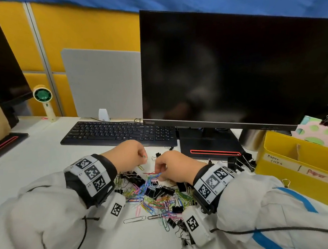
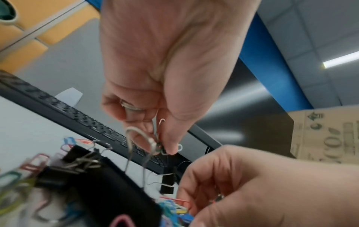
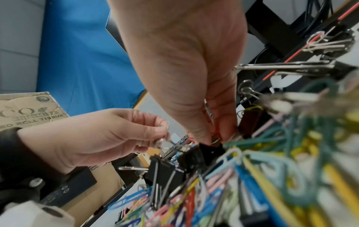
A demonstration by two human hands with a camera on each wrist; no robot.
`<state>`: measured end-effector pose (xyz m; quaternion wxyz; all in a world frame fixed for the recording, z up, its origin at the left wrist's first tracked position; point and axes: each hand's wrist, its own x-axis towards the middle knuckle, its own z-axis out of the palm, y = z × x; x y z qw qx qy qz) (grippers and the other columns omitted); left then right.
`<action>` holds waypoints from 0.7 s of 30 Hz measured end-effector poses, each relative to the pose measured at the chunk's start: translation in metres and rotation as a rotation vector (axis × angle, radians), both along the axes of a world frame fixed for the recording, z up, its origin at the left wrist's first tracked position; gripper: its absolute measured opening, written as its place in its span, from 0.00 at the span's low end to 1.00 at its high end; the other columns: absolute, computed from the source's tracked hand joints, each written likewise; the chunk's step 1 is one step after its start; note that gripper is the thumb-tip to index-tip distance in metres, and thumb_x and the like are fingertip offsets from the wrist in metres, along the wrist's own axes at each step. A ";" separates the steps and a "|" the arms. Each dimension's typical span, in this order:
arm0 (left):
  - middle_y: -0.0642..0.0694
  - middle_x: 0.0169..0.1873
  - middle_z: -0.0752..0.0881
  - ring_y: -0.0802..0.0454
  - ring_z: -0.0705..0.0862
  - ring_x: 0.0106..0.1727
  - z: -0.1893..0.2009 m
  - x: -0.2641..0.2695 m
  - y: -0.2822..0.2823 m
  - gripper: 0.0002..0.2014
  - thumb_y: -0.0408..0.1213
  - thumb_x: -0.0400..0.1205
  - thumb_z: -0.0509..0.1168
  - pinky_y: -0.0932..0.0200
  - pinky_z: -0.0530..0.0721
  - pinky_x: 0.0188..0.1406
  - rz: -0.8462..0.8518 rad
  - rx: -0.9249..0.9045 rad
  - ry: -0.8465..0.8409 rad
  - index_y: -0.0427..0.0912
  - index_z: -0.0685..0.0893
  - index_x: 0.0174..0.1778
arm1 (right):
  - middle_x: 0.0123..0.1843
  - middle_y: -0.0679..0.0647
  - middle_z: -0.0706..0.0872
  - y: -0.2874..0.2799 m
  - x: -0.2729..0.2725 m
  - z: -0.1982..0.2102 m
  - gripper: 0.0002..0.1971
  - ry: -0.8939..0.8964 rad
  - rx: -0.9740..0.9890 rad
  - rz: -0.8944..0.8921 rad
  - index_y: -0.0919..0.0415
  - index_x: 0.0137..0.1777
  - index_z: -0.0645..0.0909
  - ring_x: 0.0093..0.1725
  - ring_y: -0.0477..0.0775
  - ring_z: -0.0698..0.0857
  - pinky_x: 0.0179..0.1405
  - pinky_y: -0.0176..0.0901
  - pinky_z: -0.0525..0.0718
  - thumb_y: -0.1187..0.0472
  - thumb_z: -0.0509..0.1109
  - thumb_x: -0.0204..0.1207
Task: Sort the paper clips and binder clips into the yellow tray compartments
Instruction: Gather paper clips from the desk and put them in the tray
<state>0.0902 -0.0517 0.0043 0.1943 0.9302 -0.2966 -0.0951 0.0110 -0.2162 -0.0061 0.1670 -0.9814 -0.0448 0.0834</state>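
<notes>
A few paper clips are pinched by the left hand above the pile of clips on the bench. Clips in the pile are pinched by the right hand. The yellow tray is kept well to the right.

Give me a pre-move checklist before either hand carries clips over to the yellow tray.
1. Left hand grips paper clips: ok, several pinched in the fingers.
2. Right hand has a secure hold: cannot tell; its fingertips are down in the clip pile.
3. Held clips are free of the pile: cannot tell.
4. Yellow tray is within reach on the right: ok.
5. Compartment labels readable: ok, one reads paper clips.
6. Pile sorted: not ok, the kinds lie mixed.
</notes>
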 end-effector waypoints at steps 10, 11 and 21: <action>0.38 0.37 0.85 0.48 0.78 0.32 0.015 -0.014 -0.018 0.05 0.27 0.84 0.59 0.57 0.72 0.30 0.371 -0.665 0.651 0.36 0.80 0.44 | 0.34 0.54 0.86 -0.013 -0.006 0.030 0.05 -0.176 0.420 -0.144 0.61 0.43 0.86 0.29 0.48 0.88 0.41 0.50 0.91 0.66 0.80 0.73; 0.38 0.36 0.85 0.48 0.78 0.31 0.016 -0.014 -0.020 0.07 0.28 0.84 0.56 0.57 0.74 0.30 0.411 -0.729 0.731 0.35 0.79 0.47 | 0.34 0.55 0.87 -0.011 -0.006 0.037 0.05 -0.212 0.478 -0.135 0.62 0.42 0.86 0.30 0.50 0.88 0.38 0.46 0.91 0.68 0.80 0.73; 0.50 0.26 0.71 0.58 0.70 0.20 0.032 -0.027 -0.040 0.16 0.49 0.86 0.56 0.70 0.62 0.12 0.203 -0.918 1.224 0.47 0.80 0.37 | 0.38 0.61 0.92 -0.010 0.001 0.054 0.08 -0.372 0.672 -0.141 0.66 0.43 0.90 0.33 0.52 0.89 0.39 0.43 0.89 0.70 0.84 0.65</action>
